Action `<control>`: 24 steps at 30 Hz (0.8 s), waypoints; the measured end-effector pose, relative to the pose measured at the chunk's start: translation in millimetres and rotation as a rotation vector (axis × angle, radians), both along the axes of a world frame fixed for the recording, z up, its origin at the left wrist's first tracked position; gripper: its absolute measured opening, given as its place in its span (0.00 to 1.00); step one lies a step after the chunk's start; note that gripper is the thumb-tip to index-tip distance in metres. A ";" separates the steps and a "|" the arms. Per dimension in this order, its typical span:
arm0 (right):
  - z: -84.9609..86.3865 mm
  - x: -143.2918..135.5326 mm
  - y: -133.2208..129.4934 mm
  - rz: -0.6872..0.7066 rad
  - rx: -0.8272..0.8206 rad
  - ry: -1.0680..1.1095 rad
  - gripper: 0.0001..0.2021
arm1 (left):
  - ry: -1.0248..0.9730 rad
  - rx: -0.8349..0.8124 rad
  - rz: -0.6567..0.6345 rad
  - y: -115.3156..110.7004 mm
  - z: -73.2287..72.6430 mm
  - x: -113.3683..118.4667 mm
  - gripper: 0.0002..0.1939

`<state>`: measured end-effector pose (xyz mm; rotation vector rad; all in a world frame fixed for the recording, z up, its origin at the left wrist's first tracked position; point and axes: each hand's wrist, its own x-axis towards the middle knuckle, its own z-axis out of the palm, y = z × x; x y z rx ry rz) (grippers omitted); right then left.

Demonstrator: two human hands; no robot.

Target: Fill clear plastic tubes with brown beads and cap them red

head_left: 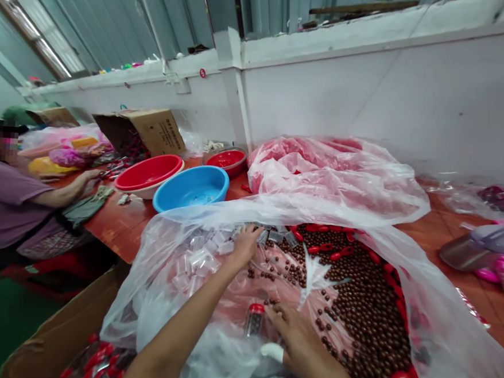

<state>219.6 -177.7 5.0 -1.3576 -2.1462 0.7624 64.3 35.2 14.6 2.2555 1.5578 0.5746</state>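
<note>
My left hand (pixel 245 246) reaches to the back of a plastic sheet, its fingers stretched over small clear plastic jars (pixel 199 260) piled on the left. Nearer me, my right hand (pixel 297 336) is open, fingers slightly bent and the thumb, in a white cover, held apart. Just left of its fingertips stands a clear jar with a red lid (pixel 255 321), dark contents inside; whether they touch I cannot tell. A large spread of shiny brown balls (pixel 368 312) covers the right side. Small red spoon-shaped pieces (pixel 341 253) lie among them and along the edge.
Behind the sheet are a blue basin (pixel 191 189), a red basin (pixel 149 173) and a pink-filled plastic bag (pixel 339 169). A cardboard box (pixel 161 133) lies farther back. Red-lidded jars (pixel 102 363) fill a carton below left. Another person (pixel 9 201) sits left; a metal pot (pixel 468 247) stands right.
</note>
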 end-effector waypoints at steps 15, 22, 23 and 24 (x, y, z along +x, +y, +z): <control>-6.3 168.0 74.6 -0.582 0.227 -0.404 0.33 | -0.272 -0.134 -0.130 -12.4 3.5 12.0 0.22; -9.5 147.4 105.9 -0.420 0.153 -0.407 0.23 | -0.780 -0.810 -0.056 -49.1 7.2 34.8 0.21; -10.5 144.9 101.5 -0.396 0.135 -0.401 0.23 | -0.773 -0.836 -0.064 -53.3 5.7 35.3 0.21; -11.0 143.5 95.9 -0.378 0.117 -0.393 0.24 | -0.754 -0.860 -0.080 -56.8 4.0 35.6 0.20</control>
